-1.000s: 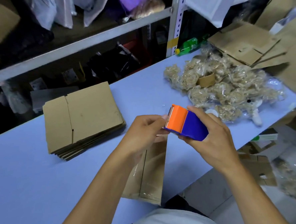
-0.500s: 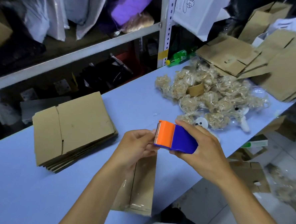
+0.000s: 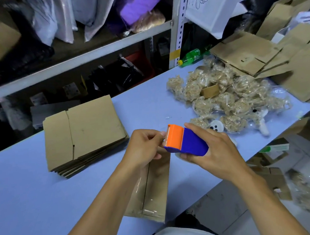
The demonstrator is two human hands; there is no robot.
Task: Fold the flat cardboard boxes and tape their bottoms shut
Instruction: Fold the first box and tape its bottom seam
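My right hand [image 3: 213, 151] grips an orange and blue tape dispenser [image 3: 185, 141] above the blue table [image 3: 28, 197]. My left hand [image 3: 145, 148] pinches at the dispenser's orange cutter end, its fingers closed there. Whether tape is between those fingers I cannot tell. Under my hands stands a folded cardboard box [image 3: 153, 188] with clear tape along its seam. A stack of flat cardboard boxes [image 3: 82, 134] lies to the left on the table.
Bagged straw-coloured bundles [image 3: 222, 97] and a cardboard tape core [image 3: 209, 90] lie at the right. More flat cardboard [image 3: 252, 57] is piled at the far right. A shelf rack [image 3: 85, 54] runs behind the table. A green bottle [image 3: 192, 56] lies by the post.
The view has shifted a little, so the table and stack sit differently in frame. Both hands stay on the dispenser in much the same grip.
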